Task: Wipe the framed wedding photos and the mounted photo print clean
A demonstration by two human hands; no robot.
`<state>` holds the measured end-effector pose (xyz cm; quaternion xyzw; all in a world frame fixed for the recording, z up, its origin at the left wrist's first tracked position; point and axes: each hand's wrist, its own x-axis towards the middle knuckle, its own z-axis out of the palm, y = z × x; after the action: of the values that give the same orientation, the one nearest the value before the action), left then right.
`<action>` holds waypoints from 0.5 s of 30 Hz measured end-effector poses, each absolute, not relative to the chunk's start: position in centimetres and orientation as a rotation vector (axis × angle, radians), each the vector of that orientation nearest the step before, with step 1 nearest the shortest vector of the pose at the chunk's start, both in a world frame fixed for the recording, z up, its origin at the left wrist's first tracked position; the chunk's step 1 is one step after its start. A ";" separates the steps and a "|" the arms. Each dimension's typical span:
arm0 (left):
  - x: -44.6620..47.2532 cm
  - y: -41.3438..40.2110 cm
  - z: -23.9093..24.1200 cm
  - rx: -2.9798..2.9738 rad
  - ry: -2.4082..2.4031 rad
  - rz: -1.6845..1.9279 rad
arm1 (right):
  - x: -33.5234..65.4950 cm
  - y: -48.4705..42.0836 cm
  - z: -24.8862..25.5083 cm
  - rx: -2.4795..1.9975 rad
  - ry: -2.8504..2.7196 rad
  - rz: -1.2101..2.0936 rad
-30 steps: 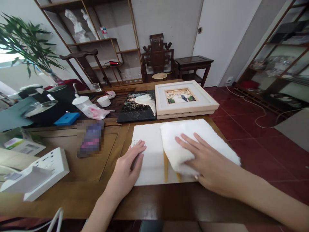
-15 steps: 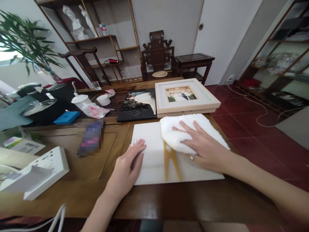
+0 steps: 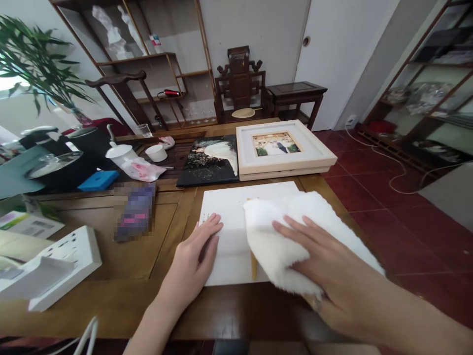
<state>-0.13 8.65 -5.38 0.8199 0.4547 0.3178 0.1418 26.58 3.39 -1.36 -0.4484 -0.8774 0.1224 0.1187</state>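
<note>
A white flat board (image 3: pixel 229 217), the back of a picture frame with a yellow wooden stand (image 3: pixel 253 266) on it, lies on the wooden table (image 3: pixel 111 296) in front of me. My left hand (image 3: pixel 194 256) rests flat on its left edge, fingers stretched out. My right hand (image 3: pixel 325 266) presses a fluffy white cloth (image 3: pixel 291 236) down on the board's right half, fingers spread over the cloth. The cloth hides most of the stand.
Behind the board lie a white framed photo (image 3: pixel 284 150) and a dark wedding photo print (image 3: pixel 210 160). To the left are a white power strip (image 3: pixel 66 259), a blue box (image 3: pixel 99 180), cups and a tea tray. Red tiled floor with a cable is at right.
My right hand has drawn the cloth back towards me and down the board, after pushing it away half a second ago. The left hand has stayed in place.
</note>
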 end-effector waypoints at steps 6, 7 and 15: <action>-0.1 8.6 -5.4 2.364 1.318 0.927 | 27.2 1.9 -1.3 -1.248 -2.534 0.381; -0.1 8.6 -5.4 2.366 1.316 0.929 | 27.1 2.6 -1.5 -1.280 -2.512 0.386; -0.2 8.5 -5.3 2.368 1.311 0.931 | 24.8 9.9 -2.6 -1.408 -2.451 0.299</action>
<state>-0.17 8.52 -5.34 0.8193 0.4535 0.3222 0.1392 24.79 9.91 -2.58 -0.4900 -0.8526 0.1039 0.1492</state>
